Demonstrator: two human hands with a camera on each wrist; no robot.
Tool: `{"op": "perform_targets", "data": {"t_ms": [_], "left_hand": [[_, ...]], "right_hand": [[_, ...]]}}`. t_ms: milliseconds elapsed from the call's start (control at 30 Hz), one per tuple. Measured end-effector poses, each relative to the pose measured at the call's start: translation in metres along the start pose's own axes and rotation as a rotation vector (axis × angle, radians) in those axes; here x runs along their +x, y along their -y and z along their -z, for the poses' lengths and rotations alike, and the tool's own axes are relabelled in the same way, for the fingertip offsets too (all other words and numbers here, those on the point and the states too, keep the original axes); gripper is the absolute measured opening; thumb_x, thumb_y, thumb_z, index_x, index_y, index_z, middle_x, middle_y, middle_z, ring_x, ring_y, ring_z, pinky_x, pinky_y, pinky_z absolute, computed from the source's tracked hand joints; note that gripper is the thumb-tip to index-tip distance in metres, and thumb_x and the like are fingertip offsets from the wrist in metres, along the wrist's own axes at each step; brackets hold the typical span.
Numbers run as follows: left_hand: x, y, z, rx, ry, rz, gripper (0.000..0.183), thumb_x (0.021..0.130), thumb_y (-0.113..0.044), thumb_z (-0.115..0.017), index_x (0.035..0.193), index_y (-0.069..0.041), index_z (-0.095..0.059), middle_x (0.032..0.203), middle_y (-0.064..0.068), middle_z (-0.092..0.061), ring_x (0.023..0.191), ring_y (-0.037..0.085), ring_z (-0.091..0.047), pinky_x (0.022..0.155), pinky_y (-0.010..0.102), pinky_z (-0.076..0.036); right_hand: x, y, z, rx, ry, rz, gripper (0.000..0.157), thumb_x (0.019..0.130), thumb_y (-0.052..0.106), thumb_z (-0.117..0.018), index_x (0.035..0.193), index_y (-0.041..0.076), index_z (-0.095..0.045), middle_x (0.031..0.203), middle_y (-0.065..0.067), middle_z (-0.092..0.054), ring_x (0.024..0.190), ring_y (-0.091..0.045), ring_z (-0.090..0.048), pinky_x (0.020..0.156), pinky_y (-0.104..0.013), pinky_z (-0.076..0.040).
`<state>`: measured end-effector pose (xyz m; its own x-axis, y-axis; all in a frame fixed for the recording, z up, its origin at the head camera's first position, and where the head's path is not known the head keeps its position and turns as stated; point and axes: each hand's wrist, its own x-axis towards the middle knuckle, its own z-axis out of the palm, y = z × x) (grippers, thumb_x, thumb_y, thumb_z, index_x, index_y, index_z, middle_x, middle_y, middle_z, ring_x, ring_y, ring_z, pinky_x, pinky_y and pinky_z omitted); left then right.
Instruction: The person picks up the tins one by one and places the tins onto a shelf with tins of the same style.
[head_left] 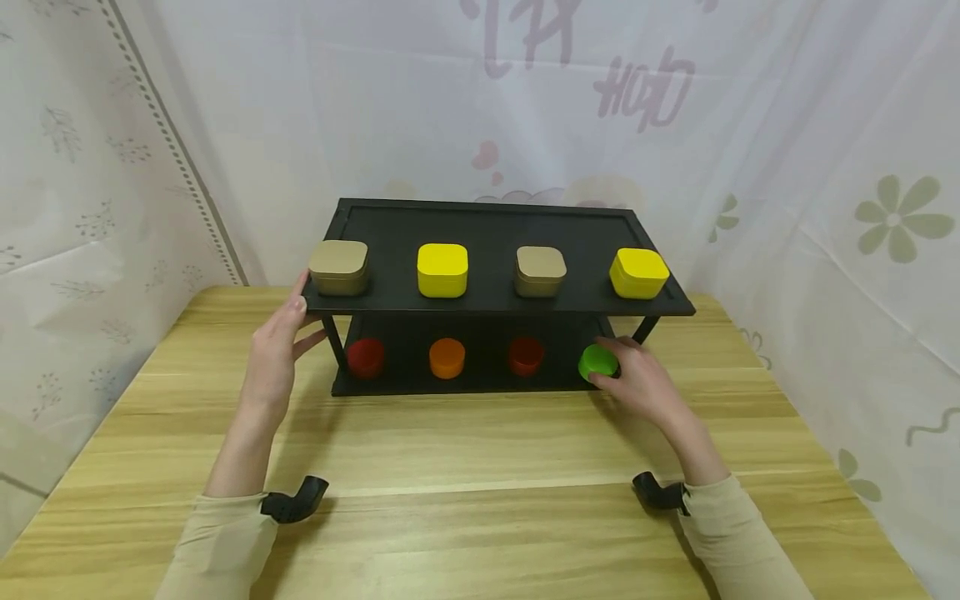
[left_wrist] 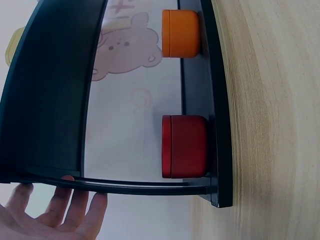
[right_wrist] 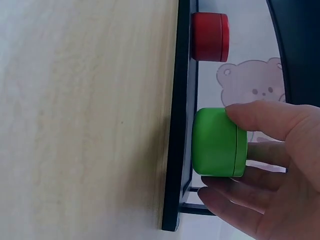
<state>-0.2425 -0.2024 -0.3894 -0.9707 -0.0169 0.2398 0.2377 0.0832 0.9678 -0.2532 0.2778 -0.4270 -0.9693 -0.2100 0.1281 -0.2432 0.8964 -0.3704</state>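
A two-tier black shelf [head_left: 480, 231] stands on the wooden table. At the right end of its lower tier, my right hand [right_wrist: 270, 165] grips a small green lidded tin [right_wrist: 215, 142], with the thumb on one side and fingers on the other. The tin is close over the lower tier's front edge. My left hand [head_left: 276, 350] touches the upper tier's left end, its fingers fairly straight and their tips against the side edge. Also on the lower tier are a red tin [left_wrist: 187, 146] at the left, an orange tin [head_left: 447, 358] and another red tin [right_wrist: 210, 37].
Along the upper tier's front stand a beige box [head_left: 339, 268], a yellow box [head_left: 442, 271], a second beige box [head_left: 540, 272] and a second yellow box [head_left: 639, 273]. A printed white curtain [head_left: 420, 108] hangs behind. Wooden table [head_left: 480, 500] extends in front.
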Motion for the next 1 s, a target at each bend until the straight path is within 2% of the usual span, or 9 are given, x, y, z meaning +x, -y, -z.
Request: {"op": "perform_targets", "data": {"t_ms": [200, 433, 667, 833, 1000], "left_hand": [[0.000, -0.001, 0.000, -0.004, -0.001, -0.002, 0.050, 0.110, -0.049, -0.041, 0.158, -0.034, -0.039, 0.169, -0.009, -0.032, 0.132, 0.005, -0.051, 0.097, 0.009, -0.051], [0.001, 0.001, 0.000, -0.019, -0.003, 0.000, 0.051, 0.110, -0.049, -0.041, 0.158, -0.033, -0.039, 0.168, -0.008, -0.034, 0.126, -0.001, -0.054, 0.097, 0.009, -0.052], [0.001, 0.002, 0.002, 0.001, -0.001, 0.003, 0.051, 0.110, -0.050, -0.040, 0.158, -0.035, -0.038, 0.168, -0.009, -0.032, 0.134, 0.003, -0.051, 0.102, 0.015, -0.052], [0.001, 0.002, 0.002, -0.013, -0.004, 0.000, 0.051, 0.110, -0.049, -0.042, 0.158, -0.034, -0.039, 0.168, -0.010, -0.032, 0.136, 0.002, -0.051, 0.099, 0.013, -0.051], [0.000, 0.001, 0.002, -0.022, 0.006, -0.008, 0.051, 0.110, -0.048, -0.042, 0.158, -0.032, -0.040, 0.168, -0.011, -0.032, 0.146, 0.005, -0.043, 0.100, 0.014, -0.051]], "right_hand": [[0.003, 0.000, -0.001, -0.025, 0.012, -0.021, 0.058, 0.093, 0.024, -0.073, 0.143, -0.002, -0.057, 0.134, -0.029, -0.061, 0.104, -0.037, -0.063, 0.087, -0.053, -0.055], [0.006, -0.003, -0.003, -0.038, 0.051, -0.052, 0.060, 0.098, 0.027, -0.067, 0.148, -0.002, -0.052, 0.141, -0.030, -0.056, 0.114, -0.043, -0.061, 0.093, -0.059, -0.054], [0.009, -0.003, -0.005, -0.049, 0.049, -0.042, 0.060, 0.099, 0.026, -0.066, 0.149, -0.003, -0.050, 0.143, -0.031, -0.055, 0.119, -0.045, -0.060, 0.099, -0.061, -0.052], [0.010, -0.002, -0.005, -0.063, 0.053, -0.037, 0.060, 0.100, 0.026, -0.065, 0.149, -0.004, -0.049, 0.144, -0.032, -0.053, 0.124, -0.047, -0.058, 0.103, -0.063, -0.050], [0.011, -0.002, -0.009, -0.073, 0.047, -0.033, 0.060, 0.100, 0.026, -0.065, 0.149, -0.005, -0.050, 0.143, -0.032, -0.054, 0.121, -0.046, -0.060, 0.103, -0.062, -0.050]]}}
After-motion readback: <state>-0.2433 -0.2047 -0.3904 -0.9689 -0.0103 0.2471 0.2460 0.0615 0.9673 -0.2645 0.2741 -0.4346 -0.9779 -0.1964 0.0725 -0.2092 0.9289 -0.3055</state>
